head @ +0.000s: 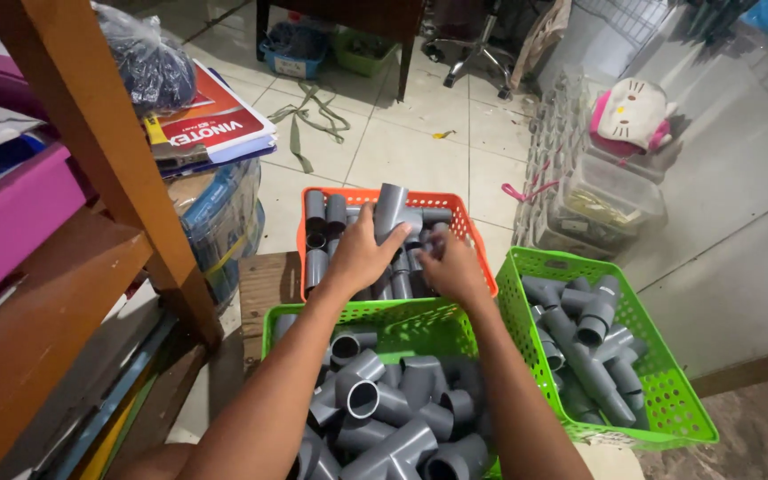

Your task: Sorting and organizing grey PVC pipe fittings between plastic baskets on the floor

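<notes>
At the far left a brown wooden shelf post (108,160) slants up past a stack of magazines (211,124) and a dark plastic bag (148,62).

The left hand (362,253) comes next: its forearm rises from the bottom edge, crosses the near green basket (402,316), and reaches forward over the orange basket (464,218). The fingers (393,233) are curled round the lower part of a grey pipe fitting (393,209), thumb on the near side, gripping it firmly. The fitting stands nearly upright, its long axis running up and slightly away from the wrist, its upper end rising clear above the fingertips, its lower end hidden behind the palm. It sits above the other grey fittings (326,227) packed on end in the orange basket.

Just right of those fingers is the right hand (451,267), its forearm also stretched forward over the near green basket. It lies palm down, fingers bent into the orange basket's fittings beside the held piece. Whether it has closed on one cannot be told, since the fingertips are hidden among the pipes.

Below both wrists, the near green basket holds a loose heap of grey tee fittings (384,409) pointing every way.

Further right, a second green basket (668,391) holds longer grey fittings (584,347) lying mostly along its length.
</notes>
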